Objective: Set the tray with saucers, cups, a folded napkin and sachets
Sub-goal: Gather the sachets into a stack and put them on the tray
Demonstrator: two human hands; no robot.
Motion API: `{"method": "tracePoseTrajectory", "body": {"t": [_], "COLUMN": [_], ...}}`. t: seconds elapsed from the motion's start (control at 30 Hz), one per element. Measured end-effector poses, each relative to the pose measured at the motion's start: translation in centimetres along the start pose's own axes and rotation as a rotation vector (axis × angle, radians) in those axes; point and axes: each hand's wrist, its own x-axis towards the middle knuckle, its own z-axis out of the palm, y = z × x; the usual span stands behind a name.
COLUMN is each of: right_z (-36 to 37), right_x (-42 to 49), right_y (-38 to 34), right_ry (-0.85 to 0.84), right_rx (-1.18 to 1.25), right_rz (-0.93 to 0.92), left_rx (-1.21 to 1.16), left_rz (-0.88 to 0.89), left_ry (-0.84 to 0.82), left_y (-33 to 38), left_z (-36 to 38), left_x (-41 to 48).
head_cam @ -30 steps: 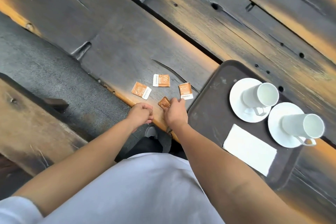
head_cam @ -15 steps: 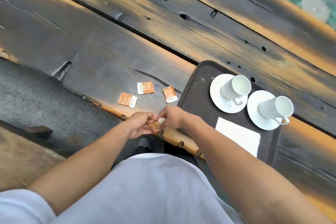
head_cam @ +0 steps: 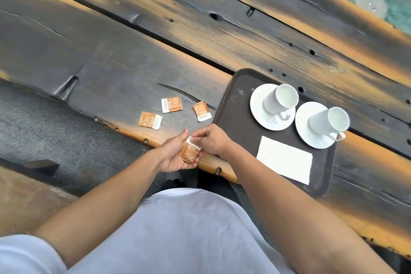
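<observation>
one sachet (head_cam: 190, 149) lies in the cupped left hand (head_cam: 175, 153), right hand (head_cam: 211, 140) fingertips pinching its white end, likely gathering them; three sachets (head_cam: 171, 104) wait on the table (head_cam: 111, 69) beside the tray (head_cam: 233, 122)

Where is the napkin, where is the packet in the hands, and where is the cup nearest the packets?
napkin (head_cam: 284, 159), head view, middle of the white fold.
held packet (head_cam: 190, 153), head view, orange face.
near cup (head_cam: 282, 100), head view, white side wall.

Weathered plank table (head_cam: 115, 66) carried three orange sachets (head_cam: 171, 104) loose, just beside a dark tray (head_cam: 235, 118).
</observation>
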Motion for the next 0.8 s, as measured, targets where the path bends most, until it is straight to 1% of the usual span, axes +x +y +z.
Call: {"method": "tracePoseTrajectory", "body": {"t": [0.07,0.13,0.23,0.33,0.43,0.6,0.8], "right_z": [-0.1,0.2,0.7,0.9,0.1,-2.0,-3.6], "right_x": [0.1,0.4,0.8,1.2,1.7,2.5,4.1], "right_y": [-0.4,-0.8,-0.9,-0.3,0.5,1.0,0.9], "right_ry": [-0.013,0.02,0.07,0.138,0.225,0.236,0.224], "right_rx": [-0.055,-0.07,-0.01,0.072,0.029,-0.001,-0.025], "right_rz": [-0.014,-0.024,-0.021,0.012,0.025,0.067,0.115], "left_rx": [-0.004,-0.021,-0.086,-0.14,-0.178,-0.232,-0.221], "left_rz": [-0.019,-0.023,-0.01,0.005,0.035,0.065,0.059], "left_ry": [-0.019,-0.056,-0.079,-0.032,0.038,0.118,0.223], "left_y": [-0.1,-0.2,-0.3,-0.4,-0.2,0.7,1.9], "left_z": [0.1,0.2,0.2,-0.2,-0.9,-1.4,-1.8], "left_x": [0.2,0.3,0.5,0.7,1.0,1.5,2.2]}}
